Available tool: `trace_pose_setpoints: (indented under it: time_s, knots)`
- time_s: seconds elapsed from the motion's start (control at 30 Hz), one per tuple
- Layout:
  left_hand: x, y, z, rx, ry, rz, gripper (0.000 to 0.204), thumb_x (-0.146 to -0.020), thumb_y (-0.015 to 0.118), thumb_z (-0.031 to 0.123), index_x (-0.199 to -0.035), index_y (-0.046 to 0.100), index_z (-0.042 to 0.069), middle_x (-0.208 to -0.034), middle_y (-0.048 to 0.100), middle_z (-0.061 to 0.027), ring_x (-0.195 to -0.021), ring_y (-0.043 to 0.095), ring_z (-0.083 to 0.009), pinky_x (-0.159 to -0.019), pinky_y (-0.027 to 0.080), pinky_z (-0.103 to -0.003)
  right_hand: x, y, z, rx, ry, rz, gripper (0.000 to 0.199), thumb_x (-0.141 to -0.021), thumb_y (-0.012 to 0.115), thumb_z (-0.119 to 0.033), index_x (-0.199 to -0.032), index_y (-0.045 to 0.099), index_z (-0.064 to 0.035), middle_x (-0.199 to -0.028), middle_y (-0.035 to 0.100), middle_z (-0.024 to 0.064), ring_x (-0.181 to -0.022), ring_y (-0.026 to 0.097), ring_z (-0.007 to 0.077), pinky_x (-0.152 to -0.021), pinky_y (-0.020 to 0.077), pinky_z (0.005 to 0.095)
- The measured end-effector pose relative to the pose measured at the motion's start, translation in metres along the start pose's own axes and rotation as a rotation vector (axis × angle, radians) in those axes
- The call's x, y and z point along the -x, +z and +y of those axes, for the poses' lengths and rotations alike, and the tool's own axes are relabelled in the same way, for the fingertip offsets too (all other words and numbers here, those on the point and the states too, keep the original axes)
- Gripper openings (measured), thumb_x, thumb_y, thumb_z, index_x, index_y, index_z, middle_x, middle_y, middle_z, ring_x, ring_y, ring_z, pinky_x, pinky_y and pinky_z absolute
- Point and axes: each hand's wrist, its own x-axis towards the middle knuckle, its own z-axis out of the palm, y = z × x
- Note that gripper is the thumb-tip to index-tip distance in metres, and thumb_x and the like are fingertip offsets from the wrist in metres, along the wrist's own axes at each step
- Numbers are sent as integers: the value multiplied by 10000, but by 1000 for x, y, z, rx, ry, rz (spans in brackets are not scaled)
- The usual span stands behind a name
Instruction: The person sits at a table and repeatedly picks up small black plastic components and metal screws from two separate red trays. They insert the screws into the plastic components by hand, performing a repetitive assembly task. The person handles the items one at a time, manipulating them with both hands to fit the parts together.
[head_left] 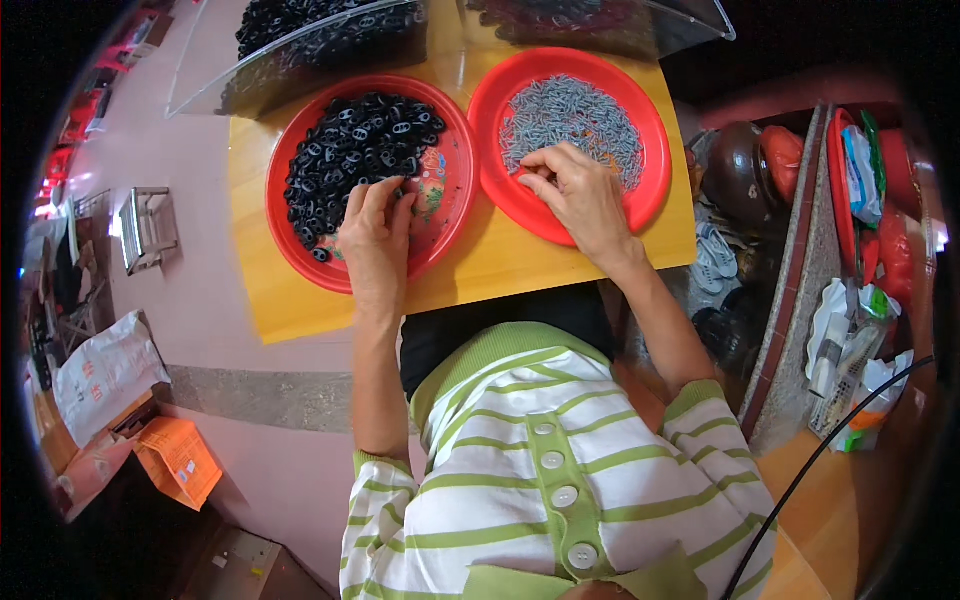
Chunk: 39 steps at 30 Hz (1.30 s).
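Observation:
Two red round trays lie side by side on a yellow tabletop. The left tray (455, 215) holds a heap of small black oval parts (370, 130), each with two holes. The right tray (655, 190) holds many small grey screw-like pieces (570, 115). My left hand (375, 225) is over the near part of the left tray, fingers bent and drawn together at the edge of the black heap; what they hold is hidden. My right hand (580, 195) is over the right tray's left side, thumb and forefinger pinched; anything between them is too small to make out.
Behind the trays, clear plastic bins (320, 50) hold more black parts. The yellow table (290, 305) ends just before my lap. To the right, a low ledge (785, 280) stands beside a brown jar (740, 170) and shoes. A metal stool (148, 230) and an orange box (178, 460) are at left.

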Motion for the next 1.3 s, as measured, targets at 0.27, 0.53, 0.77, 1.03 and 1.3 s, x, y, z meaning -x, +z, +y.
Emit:
trace_pose_setpoints:
  time_s: [0.27,0.53,0.77,1.03,1.3]
  knots:
    - [0,-1,0,19,32,-24,74,-785,647,20,-854,628,1,-791,573,-120,-613,597,-236,-555,463,-321,3,-3,-2,106,-66,3,107,-799,629,-150,-830,605,-51,-811,583,109,-780,593,296,-666,469,391]
    - [4,-7,-3,-61,74,-28,108,-786,630,0,-892,612,-19,-789,560,-123,-629,604,-228,-577,473,-319,-2,-2,-11,35,-64,-26,105,-796,624,-145,-839,623,-49,-822,589,117,-788,594,298,-672,470,390]
    - [-1,-12,2,-8,-45,-132,136,-774,667,59,-836,579,-23,-773,552,-128,-643,585,-242,-602,460,-335,-7,2,-5,176,-149,-26,83,-772,626,-111,-801,590,-42,-801,570,121,-782,593,295,-679,486,389]
    - [3,-13,-2,-35,-42,-152,168,-764,688,90,-781,559,-16,-764,542,-125,-628,562,-239,-597,447,-349,-7,-3,-3,62,-105,-96,101,-752,616,-69,-777,538,-10,-749,559,131,-715,587,291,-653,490,375]
    - [8,-15,-1,86,-74,-67,146,-802,667,58,-792,541,-14,-732,600,-93,-584,594,-155,-521,450,-269,0,-19,1,-594,271,-170,112,-826,635,-79,-888,611,12,-785,633,51,-649,586,73,-569,485,223]
